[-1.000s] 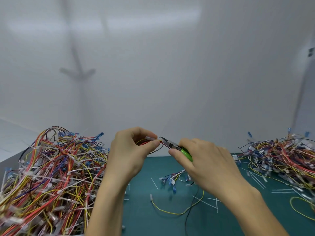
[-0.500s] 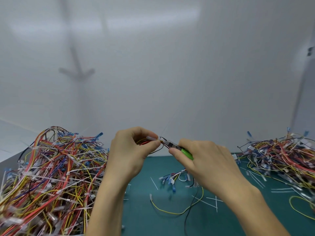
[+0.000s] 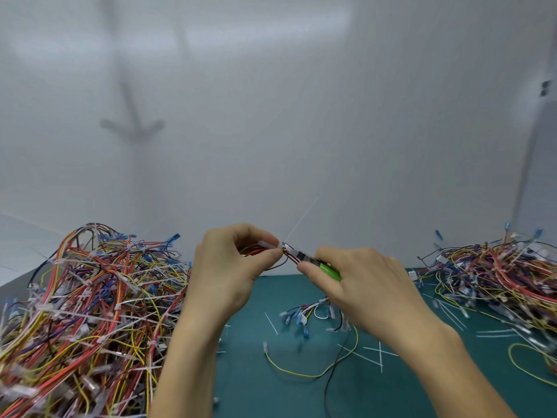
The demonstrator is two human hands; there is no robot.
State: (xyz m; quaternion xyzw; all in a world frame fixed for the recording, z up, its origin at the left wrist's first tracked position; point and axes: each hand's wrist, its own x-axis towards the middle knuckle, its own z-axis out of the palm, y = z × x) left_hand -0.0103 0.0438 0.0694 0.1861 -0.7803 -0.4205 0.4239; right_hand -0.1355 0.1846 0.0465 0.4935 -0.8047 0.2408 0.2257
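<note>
Our left hand (image 3: 226, 273) pinches a wire bundle (image 3: 259, 251) above the green mat (image 3: 256, 387); our right hand (image 3: 358, 285) grips green-handled cutters (image 3: 313, 262), tips at the bundle's white tie (image 3: 268, 244).

Both forearms rise from the near edge and lean toward each other, the left forearm (image 3: 193, 351) almost upright, the right forearm (image 3: 446, 366) slanting in from the near right. The left grip (image 3: 229, 270) is curled, its back toward the camera, thumb and forefinger pinching a wire bundle (image 3: 254, 251). Just right of it, the right grip (image 3: 361, 282) is closed around green-handled cutters (image 3: 330, 270), its thumb stretched left toward the left grip's fingertips.
</note>
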